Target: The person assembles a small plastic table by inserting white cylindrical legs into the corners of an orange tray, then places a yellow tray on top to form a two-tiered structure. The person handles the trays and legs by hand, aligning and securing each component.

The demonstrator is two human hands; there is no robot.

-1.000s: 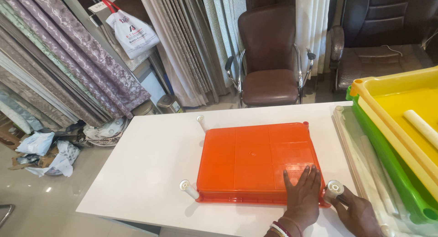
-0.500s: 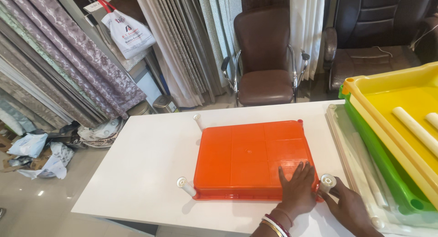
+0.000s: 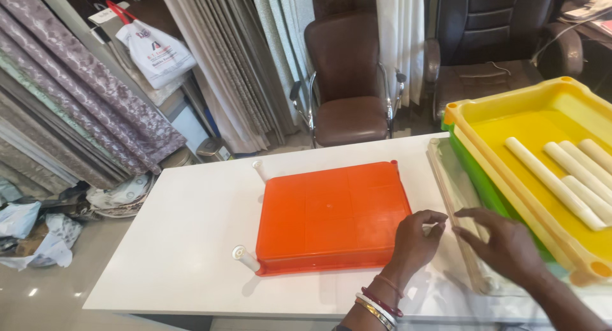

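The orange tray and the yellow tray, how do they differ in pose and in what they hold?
The orange tray lies upside down on the white table, flat bottom up, with white legs sticking out at its corners; the yellow tray sits right way up. The orange tray lies alone, while the yellow one is stacked on a green tray. Loose white tubes lie in the yellow tray; nothing rests on the orange one. Both are rectangular plastic trays.

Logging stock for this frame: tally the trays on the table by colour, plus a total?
Orange tray: 1
Yellow tray: 1
Green tray: 1
Clear tray: 1
Total: 4
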